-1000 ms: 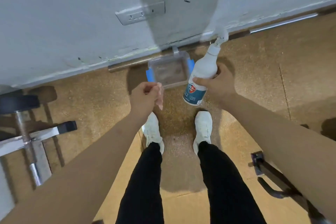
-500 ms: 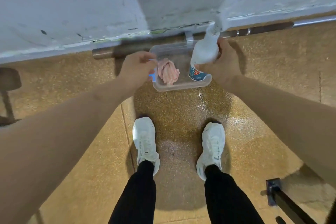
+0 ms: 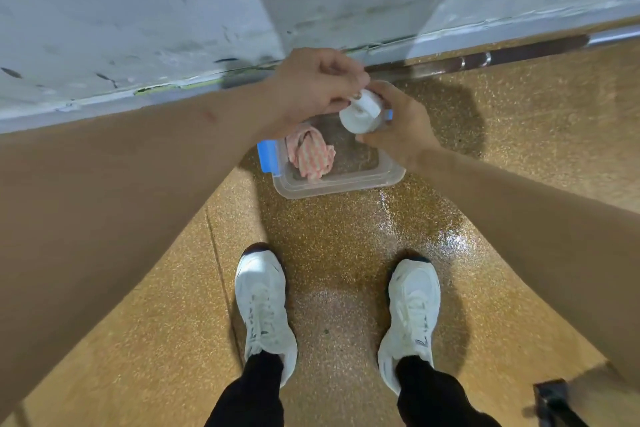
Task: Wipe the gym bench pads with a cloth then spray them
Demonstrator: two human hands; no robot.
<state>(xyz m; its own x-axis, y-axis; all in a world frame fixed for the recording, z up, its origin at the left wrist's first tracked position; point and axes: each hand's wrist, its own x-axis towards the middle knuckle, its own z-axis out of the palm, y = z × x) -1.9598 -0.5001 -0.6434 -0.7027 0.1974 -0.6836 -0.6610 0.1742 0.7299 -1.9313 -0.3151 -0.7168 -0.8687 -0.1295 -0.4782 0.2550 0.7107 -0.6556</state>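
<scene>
Hands: our right hand grips the bottle; our left hand pinches its top.
Cloth: lies in the tub, near its left edge.
Progress: no pads in view; we cannot confirm wiping or spraying.

One cloth, one bottle, one tub, two shoes.

A person seen from above wears 2 white lace-up trainers, the left trainer and right trainer, each with small dark side marks, and black trousers. The left hand, right hand, left forearm and right forearm are bare.
</scene>
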